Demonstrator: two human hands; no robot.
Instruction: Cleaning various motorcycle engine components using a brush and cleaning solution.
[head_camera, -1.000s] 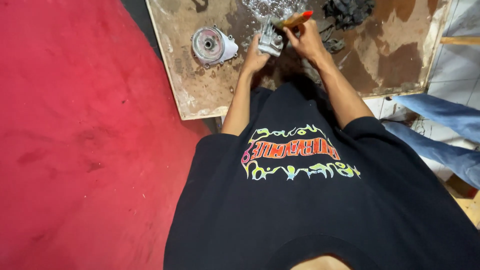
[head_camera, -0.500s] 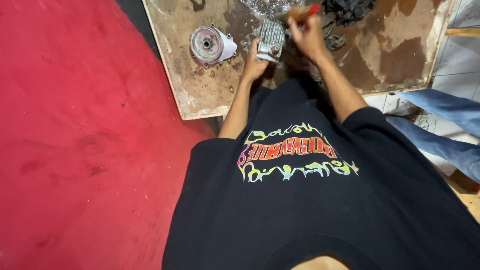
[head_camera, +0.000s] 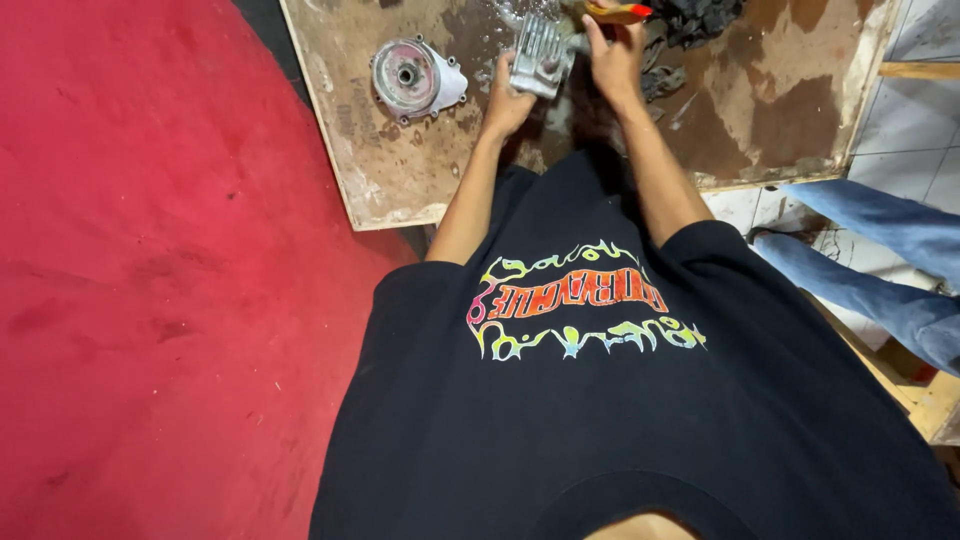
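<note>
Head view: 2 hands on a finned metal part (head_camera: 541, 55) over the stained wooden board (head_camera: 400, 170).
Left hand (head_camera: 508, 100) clamped on the part's near edge; right hand (head_camera: 615, 55) closed around an orange-handled tool (head_camera: 618, 12) just right of it. Round pink-grey cover (head_camera: 412, 78) lies left of part; dark rag (head_camera: 700, 18) to the right.

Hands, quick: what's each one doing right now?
Left hand: closed on the finned metal part.
Right hand: closed on a red-tipped tool.

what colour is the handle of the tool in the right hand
Orange with a red tip, in the head view, the only one.
</note>
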